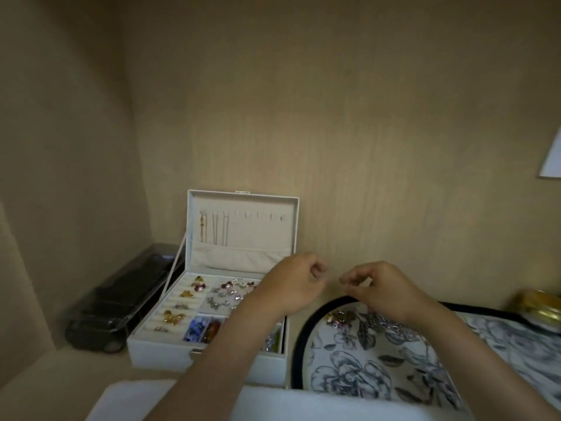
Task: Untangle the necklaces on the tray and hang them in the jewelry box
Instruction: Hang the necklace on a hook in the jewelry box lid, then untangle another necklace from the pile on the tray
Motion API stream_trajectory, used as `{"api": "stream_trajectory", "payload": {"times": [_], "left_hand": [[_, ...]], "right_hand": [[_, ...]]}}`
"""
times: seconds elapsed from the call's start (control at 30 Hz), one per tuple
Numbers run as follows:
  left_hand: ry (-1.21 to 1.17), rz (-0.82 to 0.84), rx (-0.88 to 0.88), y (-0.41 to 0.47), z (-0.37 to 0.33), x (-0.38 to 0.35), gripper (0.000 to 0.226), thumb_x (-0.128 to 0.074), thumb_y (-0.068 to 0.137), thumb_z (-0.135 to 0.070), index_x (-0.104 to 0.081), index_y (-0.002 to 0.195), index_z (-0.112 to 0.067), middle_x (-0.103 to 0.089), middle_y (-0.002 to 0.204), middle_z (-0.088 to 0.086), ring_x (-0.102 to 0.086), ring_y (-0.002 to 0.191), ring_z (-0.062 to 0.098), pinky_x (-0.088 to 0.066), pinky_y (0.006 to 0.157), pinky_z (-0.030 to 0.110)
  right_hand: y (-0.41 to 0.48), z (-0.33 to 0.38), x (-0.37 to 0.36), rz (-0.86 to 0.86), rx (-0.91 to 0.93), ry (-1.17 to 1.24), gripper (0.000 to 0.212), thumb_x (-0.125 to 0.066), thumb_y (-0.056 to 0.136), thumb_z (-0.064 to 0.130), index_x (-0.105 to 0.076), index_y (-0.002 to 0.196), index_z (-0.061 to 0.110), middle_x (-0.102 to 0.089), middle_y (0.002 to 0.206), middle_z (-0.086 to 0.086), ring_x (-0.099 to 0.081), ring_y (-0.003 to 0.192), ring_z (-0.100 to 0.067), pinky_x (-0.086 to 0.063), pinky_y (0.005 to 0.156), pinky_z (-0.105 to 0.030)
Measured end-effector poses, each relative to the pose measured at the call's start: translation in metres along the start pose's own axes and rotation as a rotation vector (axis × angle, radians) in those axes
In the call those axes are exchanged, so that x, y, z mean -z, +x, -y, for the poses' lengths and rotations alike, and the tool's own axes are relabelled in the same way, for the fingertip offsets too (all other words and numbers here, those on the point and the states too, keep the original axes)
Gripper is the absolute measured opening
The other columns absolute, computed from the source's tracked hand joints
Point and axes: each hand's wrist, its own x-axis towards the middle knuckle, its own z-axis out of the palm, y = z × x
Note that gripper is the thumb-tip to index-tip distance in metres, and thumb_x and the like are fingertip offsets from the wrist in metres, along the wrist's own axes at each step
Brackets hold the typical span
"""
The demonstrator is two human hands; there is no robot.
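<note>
Beige wood-grain walls close in a nook around a pale tabletop (60,378); on it, left of centre, stands the white jewelry box (209,350), its lid (258,235) upright against the back wall; three thin chains (214,227) hang from the leftmost hooks in the lid, and the hooks to their right are bare; the compartments below hold brooches, rings and coloured beads. Just right of the box lies the floral tray (349,369) with a black rim; a tangle of silvery necklaces (391,325) rests at its far end, beside a small cluster of coloured stones (338,316). Both hands hover near each other above the gap between box and tray; the left hand (291,284) has its fingers curled with the thumb against the tips; the right hand (376,287) pinches thumb to forefinger in the same way; whether a fine chain runs between them I cannot tell. A dark case (121,302) with a clear lid sits left of the box; a gold-coloured object (540,308) lies at the far right.
</note>
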Motion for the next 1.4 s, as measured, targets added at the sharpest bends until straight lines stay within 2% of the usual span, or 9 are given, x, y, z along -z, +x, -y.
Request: {"api": "stream_trajectory", "payload": {"times": [0.13, 0.23, 0.37, 0.47, 0.67, 0.8, 1.07, 1.27, 1.4], "left_hand": [[0.047, 0.149, -0.021, 0.004, -0.025, -0.044, 0.023, -0.055, 0.097, -0.027, -0.066, 0.116, -0.018, -0.063, 0.112, -0.001, -0.057, 0.096, 0.011, -0.048, 0.083, 0.024], [0.107, 0.203, -0.013, 0.003, -0.033, -0.074, 0.030, -0.051, 0.099, -0.025, -0.063, 0.126, -0.021, -0.060, 0.127, 0.004, -0.057, 0.109, 0.017, -0.048, 0.095, 0.030], [0.241, 0.268, -0.055, -0.005, -0.033, -0.109, 0.042, -0.047, 0.098, -0.023, -0.053, 0.139, -0.031, -0.055, 0.132, 0.003, -0.047, 0.121, 0.022, -0.040, 0.105, 0.037], [0.373, 0.219, -0.099, -0.014, -0.026, -0.125, 0.045, -0.042, 0.100, -0.027, -0.046, 0.144, -0.032, -0.051, 0.140, -0.001, -0.041, 0.127, 0.022, -0.031, 0.110, 0.038], [0.318, 0.110, -0.122, -0.017, -0.020, -0.118, 0.030, -0.055, 0.095, -0.040, -0.061, 0.124, -0.035, -0.055, 0.131, -0.012, -0.041, 0.125, 0.010, -0.028, 0.108, 0.030], [0.305, 0.073, -0.161, -0.019, -0.024, -0.120, 0.019, -0.060, 0.091, -0.050, -0.066, 0.098, -0.034, -0.058, 0.113, -0.015, -0.044, 0.113, 0.007, -0.028, 0.103, 0.028], [0.372, 0.051, -0.175, -0.026, -0.035, -0.125, 0.010, -0.060, 0.086, -0.041, -0.057, 0.081, -0.033, -0.056, 0.097, -0.018, -0.043, 0.100, 0.006, -0.028, 0.100, 0.029], [0.445, -0.037, -0.149, -0.026, -0.039, -0.131, 0.036, -0.048, 0.094, -0.058, -0.054, 0.071, -0.031, -0.050, 0.084, -0.016, -0.043, 0.091, 0.008, -0.031, 0.094, 0.029], [0.416, -0.034, -0.160, -0.026, -0.039, -0.135, 0.024, -0.052, 0.095, -0.053, -0.062, 0.101, -0.031, -0.058, 0.101, -0.014, -0.050, 0.102, 0.011, -0.033, 0.098, 0.031]], "right_hand": [[-0.022, -0.035, 0.010, 0.025, -0.073, -0.070, 0.019, -0.069, 0.092, 0.023, -0.075, 0.110, 0.025, -0.072, 0.106, 0.013, -0.064, 0.092, 0.001, -0.046, 0.079, -0.010], [-0.042, -0.058, 0.013, 0.065, -0.087, -0.168, 0.029, -0.067, 0.093, 0.024, -0.070, 0.122, 0.022, -0.066, 0.118, 0.010, -0.061, 0.100, -0.003, -0.045, 0.086, -0.013], [-0.066, -0.082, 0.016, 0.147, -0.038, -0.312, 0.026, -0.062, 0.091, 0.018, -0.074, 0.113, 0.026, -0.070, 0.111, 0.007, -0.063, 0.104, -0.012, -0.051, 0.092, -0.029], [-0.078, -0.091, 0.017, 0.081, -0.009, -0.326, 0.031, -0.064, 0.092, 0.020, -0.071, 0.123, 0.024, -0.065, 0.119, 0.006, -0.058, 0.110, -0.014, -0.046, 0.100, -0.032], [-0.086, -0.096, 0.025, 0.024, -0.071, -0.210, 0.007, -0.073, 0.083, 0.030, -0.077, 0.078, 0.032, -0.065, 0.092, 0.017, -0.062, 0.083, 0.001, -0.054, 0.082, -0.026], [-0.090, -0.090, 0.026, 0.037, -0.137, -0.165, 0.024, -0.073, 0.084, 0.040, -0.074, 0.067, 0.024, -0.072, 0.074, 0.006, -0.064, 0.067, -0.003, -0.053, 0.069, -0.025], [-0.093, -0.091, 0.033, 0.055, -0.171, -0.266, 0.007, -0.078, 0.081, 0.036, -0.077, 0.085, 0.030, -0.061, 0.076, 0.028, -0.060, 0.082, 0.003, -0.049, 0.083, -0.025], [-0.096, -0.090, 0.045, 0.039, -0.278, -0.599, 0.029, -0.072, 0.080, 0.055, -0.077, 0.087, 0.027, -0.069, 0.086, 0.010, -0.061, 0.088, -0.013, -0.044, 0.083, -0.031], [-0.096, -0.093, 0.029, -0.050, -0.068, -0.442, 0.035, -0.068, 0.089, 0.032, -0.065, 0.124, 0.030, -0.061, 0.114, 0.007, -0.055, 0.110, -0.016, -0.045, 0.095, -0.034]]}}
